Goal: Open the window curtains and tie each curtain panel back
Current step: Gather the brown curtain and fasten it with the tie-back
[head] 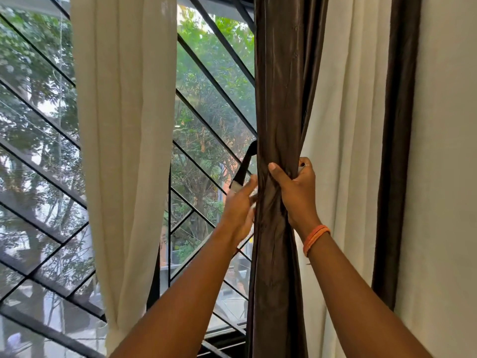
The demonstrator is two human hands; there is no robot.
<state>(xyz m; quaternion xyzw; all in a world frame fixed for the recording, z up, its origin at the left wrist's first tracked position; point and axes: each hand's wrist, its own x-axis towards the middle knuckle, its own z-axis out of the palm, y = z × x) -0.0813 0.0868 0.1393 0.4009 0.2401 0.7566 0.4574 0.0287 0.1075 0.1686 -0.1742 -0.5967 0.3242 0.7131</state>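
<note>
Hands raised, right hand (294, 187) gripping brown curtain (277, 99), left hand (238, 213) holding tieback (242, 167)

I have one wide-angle view only, from the wearer's head, facing forward at the window grille (214, 104) at close range; both forearms reach in from six o'clock toward centre frame, the wall (446, 177) fills three o'clock
</note>
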